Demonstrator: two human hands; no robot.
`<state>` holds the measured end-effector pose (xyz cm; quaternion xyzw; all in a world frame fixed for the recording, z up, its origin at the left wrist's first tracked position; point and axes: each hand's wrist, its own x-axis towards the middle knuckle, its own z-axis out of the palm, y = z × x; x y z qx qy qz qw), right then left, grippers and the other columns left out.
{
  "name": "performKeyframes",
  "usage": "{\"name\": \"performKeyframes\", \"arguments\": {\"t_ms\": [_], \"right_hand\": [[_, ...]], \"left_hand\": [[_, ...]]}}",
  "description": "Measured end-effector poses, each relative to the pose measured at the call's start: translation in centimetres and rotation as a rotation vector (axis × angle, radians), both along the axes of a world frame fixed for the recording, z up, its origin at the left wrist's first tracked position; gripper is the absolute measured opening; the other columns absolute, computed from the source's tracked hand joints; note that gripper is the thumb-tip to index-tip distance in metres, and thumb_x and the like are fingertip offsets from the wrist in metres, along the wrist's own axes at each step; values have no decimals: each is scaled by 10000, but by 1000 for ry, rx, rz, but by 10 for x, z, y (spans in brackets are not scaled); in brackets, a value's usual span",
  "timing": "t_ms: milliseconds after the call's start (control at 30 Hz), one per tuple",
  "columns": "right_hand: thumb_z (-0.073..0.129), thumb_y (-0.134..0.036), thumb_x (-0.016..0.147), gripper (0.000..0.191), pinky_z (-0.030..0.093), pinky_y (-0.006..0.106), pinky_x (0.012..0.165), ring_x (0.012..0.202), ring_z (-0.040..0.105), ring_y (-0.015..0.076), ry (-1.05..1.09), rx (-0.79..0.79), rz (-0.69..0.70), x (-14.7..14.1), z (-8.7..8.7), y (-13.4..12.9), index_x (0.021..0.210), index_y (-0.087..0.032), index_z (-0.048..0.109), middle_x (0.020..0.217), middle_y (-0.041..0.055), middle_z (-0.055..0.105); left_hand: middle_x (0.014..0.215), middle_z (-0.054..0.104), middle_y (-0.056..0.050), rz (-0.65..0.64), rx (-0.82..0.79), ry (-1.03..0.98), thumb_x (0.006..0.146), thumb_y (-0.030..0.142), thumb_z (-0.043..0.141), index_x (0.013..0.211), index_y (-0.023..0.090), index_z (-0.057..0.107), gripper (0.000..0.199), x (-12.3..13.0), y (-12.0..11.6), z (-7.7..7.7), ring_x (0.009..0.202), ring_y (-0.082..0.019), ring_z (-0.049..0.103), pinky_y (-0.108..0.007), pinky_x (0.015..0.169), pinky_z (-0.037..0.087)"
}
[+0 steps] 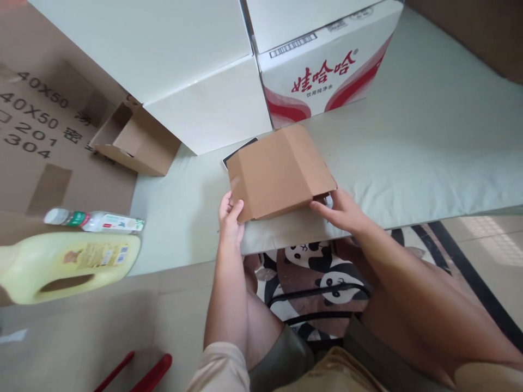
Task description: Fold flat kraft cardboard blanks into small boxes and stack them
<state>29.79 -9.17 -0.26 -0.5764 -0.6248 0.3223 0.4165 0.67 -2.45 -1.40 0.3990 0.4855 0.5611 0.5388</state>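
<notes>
Left grip: pinched on the left end of one brown cardboard box. Right grip: closed on the same box's right end. Box between both grips, over the cloth-covered tabletop. Beyond both grips: Wahaha drinking-water carton. Left of the left grip: smaller open-topped cardboard box, clear plastic bottle, pale-yellow handled jug.

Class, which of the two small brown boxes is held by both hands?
The middle box: the left hand grips its left edge, the right hand its right corner. The left box, by the printed carton, is touched by neither.
</notes>
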Motion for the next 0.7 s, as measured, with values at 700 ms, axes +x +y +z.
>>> {"name": "performKeyframes", "arguments": {"t_ms": [700], "right_hand": [[620, -676, 851, 427, 506, 333, 715, 746, 585, 183, 543, 131, -412, 4, 5, -4, 848, -250, 639, 748, 3, 600]], "left_hand": [[901, 768, -58, 62, 10, 123, 653, 601, 863, 951, 213, 730, 507, 9, 6, 5, 876, -230, 751, -313, 731, 594]]}}
